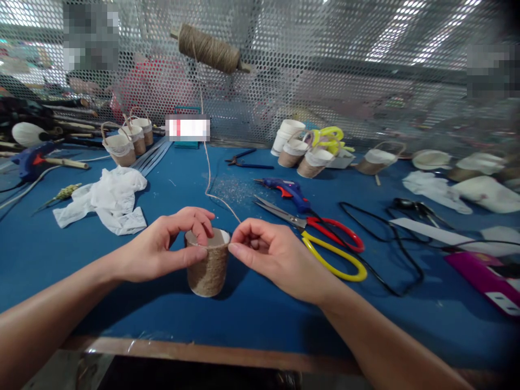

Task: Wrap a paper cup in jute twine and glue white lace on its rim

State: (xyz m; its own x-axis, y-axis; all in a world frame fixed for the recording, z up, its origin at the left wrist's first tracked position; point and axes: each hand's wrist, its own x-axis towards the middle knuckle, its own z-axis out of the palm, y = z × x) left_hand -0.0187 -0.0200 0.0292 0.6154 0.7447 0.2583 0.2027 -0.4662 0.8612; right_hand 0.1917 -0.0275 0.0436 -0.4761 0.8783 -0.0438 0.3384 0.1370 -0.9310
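**A:** Where's the weak spot, as you see it?

**B:** The twine (208, 162). It runs from the rim of the cup (207, 271) up to the spool (209, 50), high above and behind the cup. I'd judge that a loose pinch would let the top turn spring off the rim, and the coils below it could slacken with it.

**A:** Anything else?

**B:** The cup stands close to the near edge of the table (101, 309). A hard tug towards the spool could tip it, since only one hand steadies it. The scissors (325, 241) lie open just right of the cup, with the glue gun (289, 190) beyond them, so a wide sweep of the wrist could catch either.

**A:** How does the left hand (158, 252) sit?

**B:** Closed on the cup. The thumb presses the wrapped outer wall and the fingers (202, 227) curl over the rim into the mouth.

**A:** And the right hand (276, 254)?

**B:** Narrow. Thumb and forefinger meet in a tight pinch against the rim on the cup's right side, where the twine arrives. The other fingers are curled into the palm. I can't tell whether the strand is between the pads or pressed under them.
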